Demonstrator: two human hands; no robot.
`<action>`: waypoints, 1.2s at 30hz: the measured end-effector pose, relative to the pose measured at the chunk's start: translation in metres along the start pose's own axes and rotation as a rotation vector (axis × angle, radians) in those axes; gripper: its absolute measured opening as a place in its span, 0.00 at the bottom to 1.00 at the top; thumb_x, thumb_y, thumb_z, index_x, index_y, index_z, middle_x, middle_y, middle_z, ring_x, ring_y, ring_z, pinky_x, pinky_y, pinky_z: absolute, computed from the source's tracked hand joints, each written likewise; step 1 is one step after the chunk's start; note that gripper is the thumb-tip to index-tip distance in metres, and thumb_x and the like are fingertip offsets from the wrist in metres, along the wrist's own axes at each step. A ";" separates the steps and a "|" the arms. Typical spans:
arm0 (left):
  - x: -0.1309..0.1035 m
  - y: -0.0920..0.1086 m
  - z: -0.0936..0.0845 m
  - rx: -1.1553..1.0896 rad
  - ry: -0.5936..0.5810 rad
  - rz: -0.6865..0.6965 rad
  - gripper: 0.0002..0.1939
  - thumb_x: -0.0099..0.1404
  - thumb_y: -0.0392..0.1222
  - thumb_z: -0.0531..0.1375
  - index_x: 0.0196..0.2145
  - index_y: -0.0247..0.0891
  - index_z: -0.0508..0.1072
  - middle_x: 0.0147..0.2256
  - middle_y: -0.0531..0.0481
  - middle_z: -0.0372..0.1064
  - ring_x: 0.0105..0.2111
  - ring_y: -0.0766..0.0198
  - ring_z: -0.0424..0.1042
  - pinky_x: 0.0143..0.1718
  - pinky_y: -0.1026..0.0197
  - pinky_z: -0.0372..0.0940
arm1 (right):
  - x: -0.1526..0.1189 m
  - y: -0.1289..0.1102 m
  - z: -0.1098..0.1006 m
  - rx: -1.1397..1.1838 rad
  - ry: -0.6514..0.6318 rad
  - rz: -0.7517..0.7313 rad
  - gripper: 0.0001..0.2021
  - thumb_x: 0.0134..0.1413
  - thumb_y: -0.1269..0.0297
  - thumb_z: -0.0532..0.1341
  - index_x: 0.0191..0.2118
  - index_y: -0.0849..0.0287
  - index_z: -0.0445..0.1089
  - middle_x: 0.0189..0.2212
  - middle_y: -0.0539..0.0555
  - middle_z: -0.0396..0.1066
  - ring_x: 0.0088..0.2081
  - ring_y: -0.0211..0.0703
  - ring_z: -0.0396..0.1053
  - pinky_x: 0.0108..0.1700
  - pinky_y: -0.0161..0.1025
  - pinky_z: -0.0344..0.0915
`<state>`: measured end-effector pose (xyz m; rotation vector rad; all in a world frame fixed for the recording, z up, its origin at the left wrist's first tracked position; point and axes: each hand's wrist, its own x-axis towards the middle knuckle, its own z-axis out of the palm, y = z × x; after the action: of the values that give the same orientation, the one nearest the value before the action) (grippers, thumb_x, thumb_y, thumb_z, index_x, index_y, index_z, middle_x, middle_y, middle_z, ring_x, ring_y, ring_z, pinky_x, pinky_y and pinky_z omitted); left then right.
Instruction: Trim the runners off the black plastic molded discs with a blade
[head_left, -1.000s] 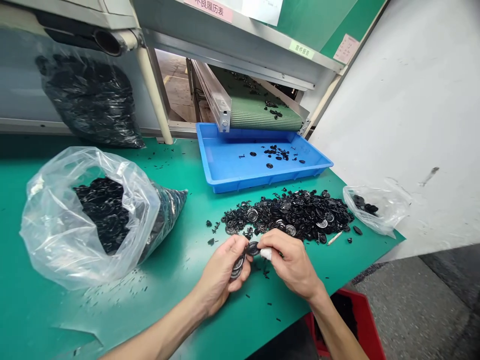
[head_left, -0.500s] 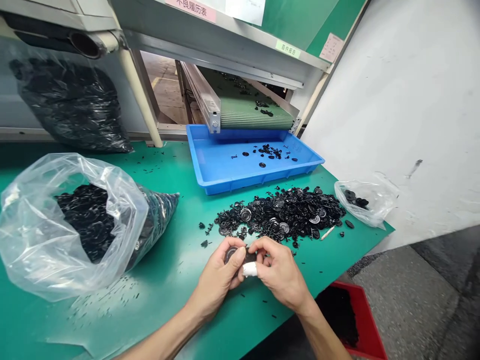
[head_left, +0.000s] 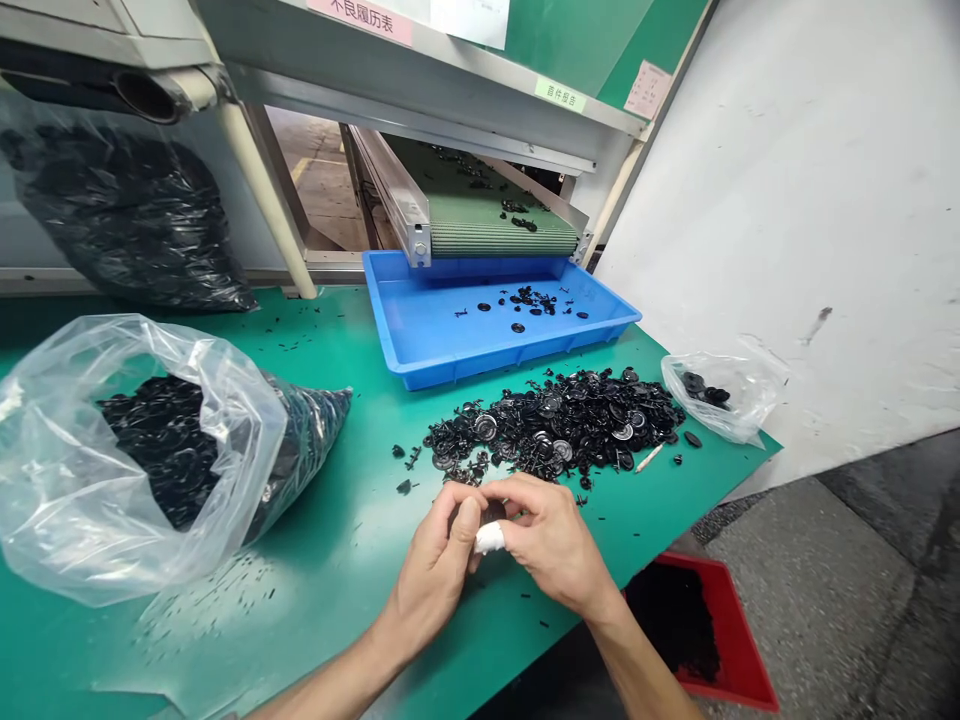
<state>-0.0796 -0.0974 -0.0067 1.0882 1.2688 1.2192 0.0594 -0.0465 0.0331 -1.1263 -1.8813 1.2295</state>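
Note:
My left hand (head_left: 441, 548) is closed around black round parts, which its thumb and fingers mostly cover. My right hand (head_left: 547, 530), with white tape on its thumb, pinches at a dark disc (head_left: 491, 514) between the two hands. The fingertips of both hands meet just in front of a heap of black parts (head_left: 562, 425) on the green table (head_left: 337, 530). Small black pieces lie at the heap's left end. Where exactly the right fingertips grip is hidden.
An open clear bag (head_left: 247, 400) of black parts stands at left, a filled bag (head_left: 127, 220) behind. A blue tray (head_left: 442, 340) sits below a conveyor (head_left: 495, 235). A small bag (head_left: 739, 400) lies at right; a red bin (head_left: 750, 640) stands lower right.
My right fingers have closed in over the disc, against my left fingertips. The discs in my left hand are more hidden now. The whole view has shifted slightly.

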 end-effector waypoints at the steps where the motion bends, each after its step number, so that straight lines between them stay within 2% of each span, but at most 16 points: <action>1: -0.002 -0.001 0.000 0.022 0.020 0.026 0.17 0.71 0.57 0.49 0.35 0.42 0.65 0.22 0.58 0.57 0.22 0.66 0.57 0.25 0.64 0.54 | -0.001 -0.001 0.001 0.024 -0.001 -0.034 0.18 0.44 0.80 0.58 0.37 0.53 0.78 0.32 0.48 0.74 0.33 0.37 0.68 0.34 0.32 0.64; 4: -0.005 -0.004 0.001 0.056 0.060 0.077 0.16 0.72 0.56 0.47 0.36 0.42 0.64 0.22 0.58 0.57 0.22 0.65 0.57 0.25 0.63 0.55 | -0.002 0.001 0.004 0.135 0.016 -0.062 0.17 0.44 0.80 0.60 0.36 0.54 0.79 0.34 0.50 0.75 0.37 0.40 0.71 0.39 0.35 0.66; 9: -0.005 -0.007 0.002 0.028 0.077 0.046 0.16 0.72 0.55 0.47 0.36 0.42 0.65 0.21 0.58 0.58 0.22 0.65 0.58 0.25 0.63 0.54 | 0.002 0.009 0.014 0.248 0.110 0.050 0.11 0.42 0.76 0.64 0.32 0.55 0.80 0.29 0.49 0.72 0.32 0.38 0.69 0.34 0.35 0.66; 13: -0.001 -0.007 0.004 0.046 0.117 0.063 0.15 0.72 0.53 0.48 0.37 0.41 0.66 0.21 0.58 0.58 0.23 0.65 0.58 0.26 0.63 0.54 | 0.009 0.014 0.021 0.341 0.145 0.097 0.04 0.44 0.71 0.65 0.26 0.57 0.78 0.25 0.49 0.70 0.28 0.37 0.67 0.29 0.34 0.65; 17: 0.004 -0.005 0.005 0.024 0.129 0.048 0.12 0.72 0.52 0.49 0.39 0.42 0.65 0.22 0.58 0.60 0.22 0.66 0.58 0.24 0.64 0.54 | 0.014 0.021 0.021 0.459 0.160 0.119 0.03 0.47 0.68 0.64 0.28 0.59 0.76 0.23 0.49 0.71 0.26 0.36 0.67 0.29 0.34 0.66; 20: 0.006 -0.004 0.005 0.015 0.121 0.016 0.12 0.71 0.52 0.50 0.36 0.42 0.64 0.24 0.58 0.59 0.22 0.67 0.56 0.23 0.64 0.53 | 0.016 0.025 0.020 0.544 0.273 0.127 0.04 0.49 0.65 0.65 0.31 0.59 0.75 0.25 0.50 0.73 0.28 0.38 0.70 0.32 0.36 0.69; 22: 0.007 -0.004 0.004 0.036 0.089 -0.007 0.12 0.69 0.52 0.53 0.35 0.41 0.65 0.24 0.58 0.56 0.22 0.67 0.54 0.22 0.64 0.52 | 0.017 0.024 0.023 0.520 0.378 0.117 0.05 0.51 0.65 0.65 0.34 0.58 0.75 0.28 0.51 0.75 0.31 0.39 0.72 0.35 0.37 0.70; 24: 0.008 -0.003 0.004 0.057 0.026 -0.024 0.12 0.67 0.52 0.56 0.36 0.41 0.66 0.24 0.58 0.56 0.22 0.67 0.53 0.23 0.64 0.51 | 0.017 0.021 0.030 0.498 0.415 0.084 0.05 0.53 0.65 0.64 0.36 0.58 0.75 0.31 0.52 0.76 0.33 0.40 0.74 0.38 0.37 0.71; 26: 0.008 0.000 0.004 0.055 -0.033 -0.031 0.12 0.67 0.52 0.56 0.35 0.40 0.67 0.23 0.58 0.56 0.22 0.67 0.53 0.22 0.64 0.50 | 0.015 0.017 0.038 0.490 0.399 0.039 0.05 0.55 0.65 0.63 0.37 0.57 0.75 0.34 0.52 0.77 0.37 0.41 0.75 0.41 0.38 0.72; 29: 0.008 0.003 0.003 0.015 -0.049 -0.043 0.16 0.69 0.53 0.52 0.30 0.40 0.64 0.20 0.59 0.54 0.21 0.68 0.52 0.22 0.64 0.50 | 0.010 0.015 0.044 0.425 0.343 0.015 0.09 0.59 0.65 0.59 0.40 0.57 0.76 0.37 0.53 0.78 0.39 0.42 0.75 0.42 0.39 0.72; 33: 0.008 0.002 0.000 -0.002 -0.037 -0.073 0.17 0.71 0.54 0.51 0.31 0.39 0.64 0.20 0.59 0.56 0.21 0.68 0.54 0.23 0.64 0.51 | 0.002 0.016 0.025 0.128 0.228 -0.063 0.14 0.59 0.71 0.55 0.45 0.54 0.76 0.42 0.53 0.77 0.43 0.42 0.74 0.46 0.38 0.70; 36: 0.008 0.000 -0.002 0.021 -0.047 -0.086 0.17 0.70 0.54 0.51 0.32 0.39 0.66 0.19 0.59 0.57 0.21 0.68 0.54 0.24 0.64 0.51 | -0.002 0.013 0.005 -0.053 0.169 -0.158 0.18 0.56 0.77 0.54 0.42 0.53 0.77 0.39 0.51 0.77 0.42 0.41 0.73 0.44 0.37 0.69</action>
<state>-0.0819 -0.0891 -0.0075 1.0606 1.2820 1.1119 0.0603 -0.0474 0.0190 -1.0525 -1.8452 0.9720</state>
